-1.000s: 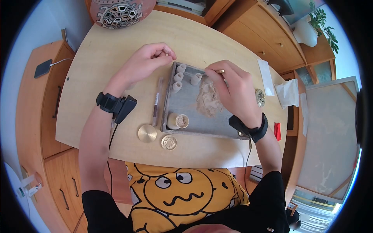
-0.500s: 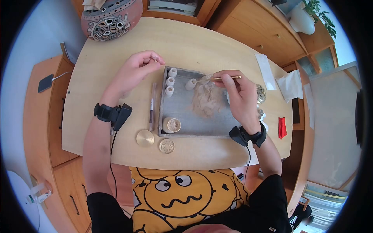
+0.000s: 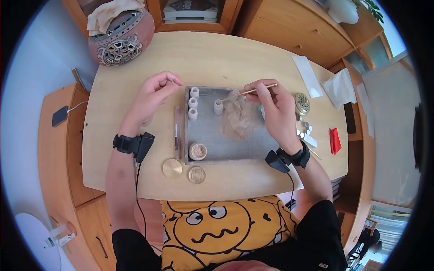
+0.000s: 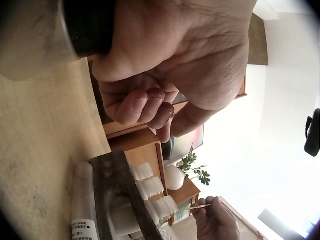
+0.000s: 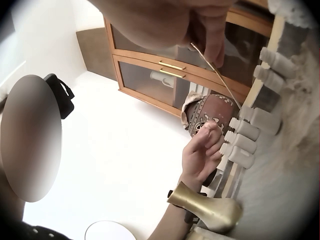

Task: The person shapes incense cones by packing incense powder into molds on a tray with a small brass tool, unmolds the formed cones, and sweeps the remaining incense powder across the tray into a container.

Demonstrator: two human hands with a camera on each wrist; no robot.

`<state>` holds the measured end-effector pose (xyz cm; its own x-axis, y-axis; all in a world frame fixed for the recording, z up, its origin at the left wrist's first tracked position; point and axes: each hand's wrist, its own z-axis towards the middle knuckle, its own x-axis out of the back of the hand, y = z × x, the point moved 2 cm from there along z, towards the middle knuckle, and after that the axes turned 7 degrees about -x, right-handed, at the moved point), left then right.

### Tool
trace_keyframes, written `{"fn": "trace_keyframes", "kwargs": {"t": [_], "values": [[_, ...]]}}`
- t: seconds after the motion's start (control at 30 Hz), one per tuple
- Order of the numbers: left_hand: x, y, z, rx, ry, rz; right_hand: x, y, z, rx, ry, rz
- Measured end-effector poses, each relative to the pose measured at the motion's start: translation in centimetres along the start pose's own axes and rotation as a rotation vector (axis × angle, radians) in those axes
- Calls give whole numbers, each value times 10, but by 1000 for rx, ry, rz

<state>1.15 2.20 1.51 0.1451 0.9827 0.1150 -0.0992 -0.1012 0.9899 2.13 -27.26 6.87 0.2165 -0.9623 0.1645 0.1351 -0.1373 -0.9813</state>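
Observation:
My right hand (image 3: pixel 278 108) pinches a thin brass-coloured stick (image 3: pixel 258 90) between thumb and fingers, slanted down to the left. Its far end reaches the mouth of a small white bottle (image 3: pixel 218 107) standing upright in a grey tray (image 3: pixel 230 153). Beside that bottle a heap of pale brown powder (image 3: pixel 238 119) spreads over the tray, with another small bottle (image 3: pixel 234 94) at its back edge. In the left wrist view my left hand (image 4: pixel 175 65) has loosely curled fingers and nothing visible in them. It hovers left of the tray, near three white bottles (image 3: pixel 193 103) lined along the side.
A round jar of powder (image 3: pixel 198 151) sits in the tray's near left corner. Two brass discs (image 3: pixel 172 168) and a clear tube (image 3: pixel 176 131) lie outside it. At the right are a brass tin (image 3: pixel 302 104), small bottles (image 3: pixel 306 124) and a red pouch (image 3: pixel 334 141).
The head view has shifted, showing more of the far pot. The stick, nearly level half a second ago, now slants down to the single bottle's mouth. My left hand keeps its place beside the tray.

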Motion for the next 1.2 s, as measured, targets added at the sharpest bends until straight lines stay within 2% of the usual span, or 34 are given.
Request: {"fn": "trace_keyframes", "kwargs": {"t": [0.3, 0.53, 0.6, 0.73, 0.8, 0.83, 0.9, 1.0, 1.2], "values": [[-1, 2, -1, -18, -7, -25, 6, 8, -1, -59, 40, 74], [0, 2, 0, -27, -6, -24, 15, 2, -11, -27, 66, 145], [0, 3, -1, -24, -4, -25, 19, -3, -16, 4, 121, 97], [0, 3, -2, -7, -10, -42, 25, -1, -24, 42, 98, -50], [0, 2, -1, -8, -11, -30, 22, 4, -26, -8, -35, -260], [1, 2, -1, -6, -5, -19, 20, 5, -26, -6, -32, -261], [2, 1, -1, -8, -10, -33, 11, 4, -24, 152, -143, -412], [-2, 3, -2, -10, -9, -41, 3, -5, -23, 197, -170, -528], [-1, 4, -1, -13, 1, -24, -6, -2, -16, 242, -180, -500]]}}
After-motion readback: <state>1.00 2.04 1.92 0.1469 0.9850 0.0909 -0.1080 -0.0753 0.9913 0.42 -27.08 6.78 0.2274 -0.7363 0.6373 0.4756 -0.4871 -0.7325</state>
